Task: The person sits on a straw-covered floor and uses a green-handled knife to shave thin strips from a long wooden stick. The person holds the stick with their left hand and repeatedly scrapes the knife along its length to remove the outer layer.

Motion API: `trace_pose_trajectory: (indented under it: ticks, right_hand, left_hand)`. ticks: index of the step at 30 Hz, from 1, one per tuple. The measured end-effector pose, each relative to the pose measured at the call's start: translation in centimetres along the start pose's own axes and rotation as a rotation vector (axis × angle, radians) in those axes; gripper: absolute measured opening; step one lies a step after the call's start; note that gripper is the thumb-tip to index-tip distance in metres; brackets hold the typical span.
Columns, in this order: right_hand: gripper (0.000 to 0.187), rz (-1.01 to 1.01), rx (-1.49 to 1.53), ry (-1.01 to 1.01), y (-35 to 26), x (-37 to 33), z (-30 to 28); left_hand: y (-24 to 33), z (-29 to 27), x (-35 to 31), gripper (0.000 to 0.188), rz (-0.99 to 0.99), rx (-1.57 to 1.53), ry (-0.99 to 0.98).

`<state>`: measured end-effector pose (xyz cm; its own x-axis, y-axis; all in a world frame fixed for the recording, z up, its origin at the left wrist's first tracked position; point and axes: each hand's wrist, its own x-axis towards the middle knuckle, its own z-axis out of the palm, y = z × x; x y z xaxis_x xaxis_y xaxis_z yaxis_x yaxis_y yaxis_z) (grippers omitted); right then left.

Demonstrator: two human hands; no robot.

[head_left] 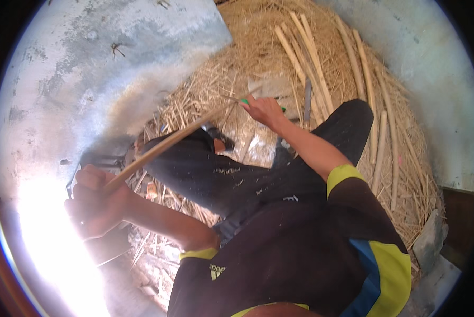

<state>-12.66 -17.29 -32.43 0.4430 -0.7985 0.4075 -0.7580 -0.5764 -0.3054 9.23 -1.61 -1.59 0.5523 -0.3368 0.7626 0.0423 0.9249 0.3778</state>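
My left hand (97, 198) is closed around the thick end of a long peeled wooden stick (176, 138), at the left beside the bright glare. The stick slants up to the right across my lap and thins toward its far tip. My right hand (265, 112) is closed on a knife with a green handle (244, 101), green showing at both sides of the fist. Its narrow blade points left and lies across the stick near the thin end. Whether the edge bites into the wood is too small to tell.
Several pale peeled sticks (371, 87) lie on the right and far right over a thick bed of shavings (247, 39). My bent legs in dark trousers (195, 169) sit under the stick. Bluish worn walls (115, 63) stand on the left and right. Strong light washes out the lower left.
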Motion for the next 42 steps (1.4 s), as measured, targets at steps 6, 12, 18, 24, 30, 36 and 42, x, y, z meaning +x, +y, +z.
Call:
trace_pose_trajectory:
  ticks: [6, 12, 18, 24, 30, 36, 42]
  right_hand:
    - [0.045, 0.565, -0.317, -0.644, 21.2, -8.6, 1.0]
    - [0.044, 0.288, 0.421, -0.195, 5.5, -1.7, -5.4]
    - [0.027, 0.168, 0.279, -0.261, -1.5, -1.9, -4.6]
    - [0.019, 0.093, 0.086, -0.280, -1.9, 1.4, -1.3]
    - [0.029, 0.740, -0.233, -0.696, 18.7, -8.5, 3.0]
    - [0.039, 0.537, 0.415, -0.332, 6.9, -3.7, -4.1]
    - [0.033, 0.081, 0.983, -0.261, -11.8, -2.8, -19.6]
  left_hand:
    - [1.3, 0.6, -0.6, 0.036, 0.118, 0.032, 0.060]
    - [-0.1, 2.3, -1.8, 0.038, 0.025, 0.168, 0.157]
    - [1.6, -0.5, -1.5, 0.038, -0.011, -0.062, 0.169]
    - [1.0, 1.4, -1.0, 0.038, 0.108, 0.480, 0.170]
    - [-0.1, -0.1, -0.6, 0.037, 0.049, 0.186, 0.347]
    - [1.2, 2.0, -2.6, 0.039, 0.043, 0.068, 0.022]
    - [2.2, 4.2, -4.7, 0.041, 0.113, 0.345, 0.083]
